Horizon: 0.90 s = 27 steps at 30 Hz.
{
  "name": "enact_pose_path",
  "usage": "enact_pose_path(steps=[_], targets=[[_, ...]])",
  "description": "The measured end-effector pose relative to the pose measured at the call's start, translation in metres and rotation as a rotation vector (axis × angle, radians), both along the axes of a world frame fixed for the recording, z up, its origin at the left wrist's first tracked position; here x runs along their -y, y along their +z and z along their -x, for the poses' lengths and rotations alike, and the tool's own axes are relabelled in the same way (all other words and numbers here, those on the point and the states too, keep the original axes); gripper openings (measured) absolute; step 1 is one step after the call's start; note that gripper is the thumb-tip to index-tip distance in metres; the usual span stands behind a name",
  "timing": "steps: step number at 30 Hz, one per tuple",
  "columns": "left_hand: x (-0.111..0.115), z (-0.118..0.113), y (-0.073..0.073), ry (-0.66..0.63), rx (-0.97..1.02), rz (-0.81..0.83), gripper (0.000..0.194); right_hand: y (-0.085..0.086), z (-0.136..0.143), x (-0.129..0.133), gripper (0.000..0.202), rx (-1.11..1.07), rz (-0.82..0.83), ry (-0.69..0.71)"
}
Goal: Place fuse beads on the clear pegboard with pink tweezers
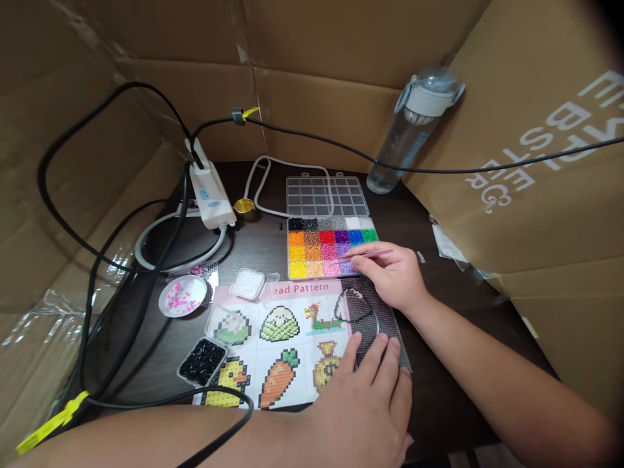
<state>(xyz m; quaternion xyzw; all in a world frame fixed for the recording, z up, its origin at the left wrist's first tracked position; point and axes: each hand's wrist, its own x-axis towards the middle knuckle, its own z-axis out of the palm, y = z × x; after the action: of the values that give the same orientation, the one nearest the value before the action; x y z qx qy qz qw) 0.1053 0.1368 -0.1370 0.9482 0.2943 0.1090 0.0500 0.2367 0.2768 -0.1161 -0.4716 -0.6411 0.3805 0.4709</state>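
In my right hand (400,276) a pair of pink tweezers (383,253) is pinched, its tips over the pink and purple compartments of the bead box (288,260). That box stands open, filled with small beads sorted by colour. My left hand (363,400) lies with fingers spread, its fingertips on the lower part of a clear pegboard (394,331). On the pegboard is a rounded outline of black beads (342,299) with a few pale beads near its top. The bead pattern sheet (302,335) lies beside and partly under the pegboard, printed with several pixel pictures.
At left are a white dish (163,304) of pink and white beads, a small box of white beads (247,284) and one of black beads (201,363). Behind are a power strip (213,195), a water bottle (402,146) and cardboard walls. Black cables (92,286) loop across.
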Motion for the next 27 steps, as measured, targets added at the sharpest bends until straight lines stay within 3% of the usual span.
enact_pose_path(steps=[9,27], targets=[[-0.003,-0.003,-0.006,-0.007,0.005,-0.036,0.056,-0.007,0.007,0.000,0.006,0.009,0.035,0.022],[-0.003,-0.003,-0.002,-0.009,-0.015,-0.014,0.056,-0.008,0.017,0.001,0.006,0.057,0.052,0.080]])
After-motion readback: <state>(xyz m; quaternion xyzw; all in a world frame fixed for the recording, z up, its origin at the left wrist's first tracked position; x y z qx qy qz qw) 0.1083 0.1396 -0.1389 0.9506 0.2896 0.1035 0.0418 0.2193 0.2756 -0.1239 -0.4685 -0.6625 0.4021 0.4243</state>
